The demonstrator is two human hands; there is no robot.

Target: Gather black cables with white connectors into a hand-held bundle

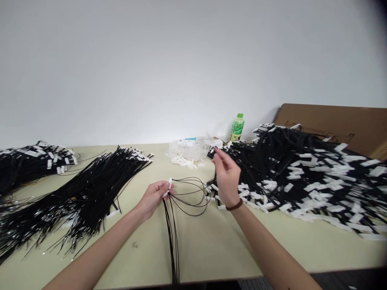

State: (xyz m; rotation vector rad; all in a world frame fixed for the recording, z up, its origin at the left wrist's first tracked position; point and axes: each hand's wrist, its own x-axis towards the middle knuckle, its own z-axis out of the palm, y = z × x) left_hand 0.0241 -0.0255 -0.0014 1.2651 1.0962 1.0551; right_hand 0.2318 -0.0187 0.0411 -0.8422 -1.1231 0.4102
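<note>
My left hand (156, 195) is closed, pinching a white plastic connector (170, 183) between thumb and fingers. From it thin black wires (193, 213) loop out to the right, while others hang down past the table's front edge. My right hand (226, 173) is raised over the table, right of the loops, with a dark band at its wrist. Its thumb and index finger are pressed together; a small dark bit shows by the fingertips, too small to name. Just behind it lie a clear plastic bag (193, 150) and small white connector housings (186, 161).
A large heap of black wires with white ends (302, 173) covers the table's right side. Black wire bundles (93, 189) and another pile (33, 161) lie at left. A green-capped bottle (237, 128) and a cardboard sheet (329, 121) stand by the wall.
</note>
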